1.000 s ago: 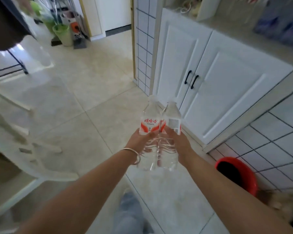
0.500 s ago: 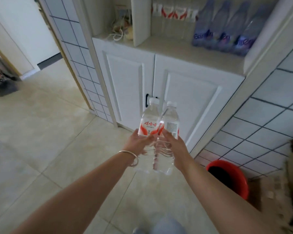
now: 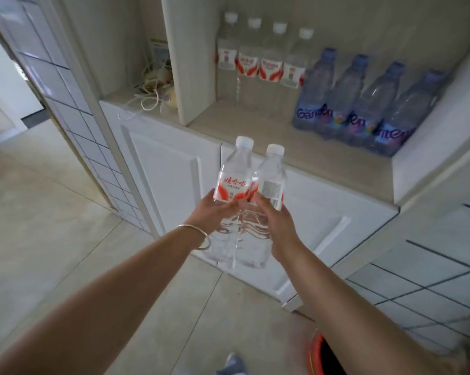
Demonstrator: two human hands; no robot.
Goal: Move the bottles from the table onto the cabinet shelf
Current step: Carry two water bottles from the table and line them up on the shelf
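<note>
I hold two clear water bottles with red-and-white labels and white caps upright, side by side and touching. My left hand (image 3: 214, 209) grips the left bottle (image 3: 232, 182) below its label. My right hand (image 3: 275, 220) grips the right bottle (image 3: 271, 182) the same way. Both bottles hang in front of the white cabinet doors, just below the front edge of the cabinet shelf (image 3: 269, 136). At the back of that shelf stands a row of several identical red-labelled bottles (image 3: 258, 66), with several blue bottles (image 3: 363, 104) to their right.
A vertical divider panel (image 3: 190, 60) splits the shelf; tangled cords (image 3: 152, 90) lie in the left bay. White cabinet doors (image 3: 171, 180) are below. A red bucket (image 3: 316, 353) stands on the tiled floor by my right forearm. A tiled column (image 3: 74, 98) rises at left.
My view has swung up and closer to the cabinet, bringing the shelf and its bottles into full sight. Both hands have carried the two bottles nearer to the shelf edge.
</note>
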